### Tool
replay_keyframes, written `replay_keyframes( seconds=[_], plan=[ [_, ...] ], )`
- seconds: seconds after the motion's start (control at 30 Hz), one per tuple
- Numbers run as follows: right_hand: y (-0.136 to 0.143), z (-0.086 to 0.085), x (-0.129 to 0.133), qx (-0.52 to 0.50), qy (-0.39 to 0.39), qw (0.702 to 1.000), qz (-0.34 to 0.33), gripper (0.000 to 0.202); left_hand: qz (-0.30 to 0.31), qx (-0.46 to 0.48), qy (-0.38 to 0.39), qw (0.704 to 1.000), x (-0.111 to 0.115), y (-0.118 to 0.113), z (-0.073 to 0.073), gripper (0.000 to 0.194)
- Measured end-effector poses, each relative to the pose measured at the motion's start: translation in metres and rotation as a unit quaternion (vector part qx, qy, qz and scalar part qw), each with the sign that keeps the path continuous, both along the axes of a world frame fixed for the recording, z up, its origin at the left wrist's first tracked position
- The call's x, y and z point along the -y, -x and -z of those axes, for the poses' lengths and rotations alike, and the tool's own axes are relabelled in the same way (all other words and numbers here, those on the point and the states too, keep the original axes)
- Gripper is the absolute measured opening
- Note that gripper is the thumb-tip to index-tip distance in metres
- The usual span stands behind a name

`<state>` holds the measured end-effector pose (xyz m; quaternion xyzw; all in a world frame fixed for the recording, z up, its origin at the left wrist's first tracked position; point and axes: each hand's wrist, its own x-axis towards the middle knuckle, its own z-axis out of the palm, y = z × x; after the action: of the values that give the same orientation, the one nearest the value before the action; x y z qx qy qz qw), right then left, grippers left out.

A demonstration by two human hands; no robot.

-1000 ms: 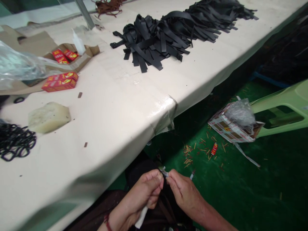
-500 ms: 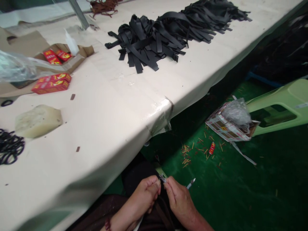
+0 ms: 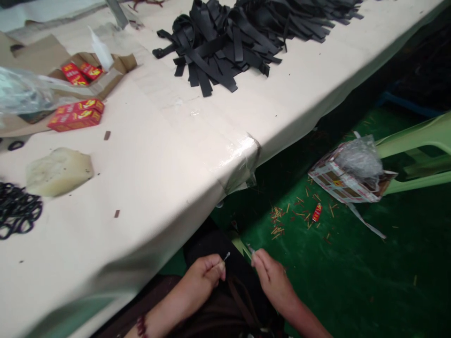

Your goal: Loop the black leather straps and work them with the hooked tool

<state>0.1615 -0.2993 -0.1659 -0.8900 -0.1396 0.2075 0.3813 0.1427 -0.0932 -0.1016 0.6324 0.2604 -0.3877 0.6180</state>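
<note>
Over my lap, below the table edge, my left hand (image 3: 208, 277) is closed in a pinch on a small thin piece with a pale tip (image 3: 227, 256). To its right, my right hand (image 3: 273, 277) is closed around a slim tool (image 3: 251, 249), whose metallic end sticks out past the fingers; the rest of it is hidden in the hand. The two hands are apart, and the pale tip does not touch the tool. A dark strap (image 3: 243, 298) lies on my lap between them.
The covered table (image 3: 158, 150) bears black straps (image 3: 225, 47), red boxes (image 3: 77, 115), a pale yellowish block (image 3: 59, 172) and black loops (image 3: 17, 211). On the green floor stand an open carton (image 3: 341, 180) and a green stool (image 3: 423, 136), near scattered matchsticks (image 3: 277, 218).
My hands have moved apart, my left slightly left and my right to the right. The tool's end has come away from the thin piece. The camera view has shifted slightly.
</note>
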Motion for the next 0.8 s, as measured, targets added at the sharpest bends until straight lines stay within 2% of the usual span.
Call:
replay_keyframes(
  seconds=[0.1,0.2,0.33,0.53,0.8],
  plan=[
    [0.011,-0.021,-0.028,-0.015,-0.02,0.997,-0.071,0.024,0.01,0.049,-0.029,0.998,0.009,-0.002,0.001,0.027],
    [0.013,-0.028,-0.037,-0.011,-0.016,0.994,-0.103,0.024,0.013,0.076,-0.05,0.996,0.013,0.002,0.001,0.024],
    [0.016,-0.024,-0.037,-0.003,0.0,0.993,-0.122,0.023,0.006,0.097,-0.076,0.992,0.016,0.013,0.007,0.023],
    [0.026,-0.016,-0.037,0.034,0.037,0.992,-0.114,0.026,0.0,0.123,-0.114,0.986,0.022,0.027,0.017,0.021],
    [0.03,-0.017,-0.037,0.066,0.058,0.99,-0.109,0.032,0.022,0.122,-0.115,0.986,0.02,0.027,0.018,0.023]
  ],
)
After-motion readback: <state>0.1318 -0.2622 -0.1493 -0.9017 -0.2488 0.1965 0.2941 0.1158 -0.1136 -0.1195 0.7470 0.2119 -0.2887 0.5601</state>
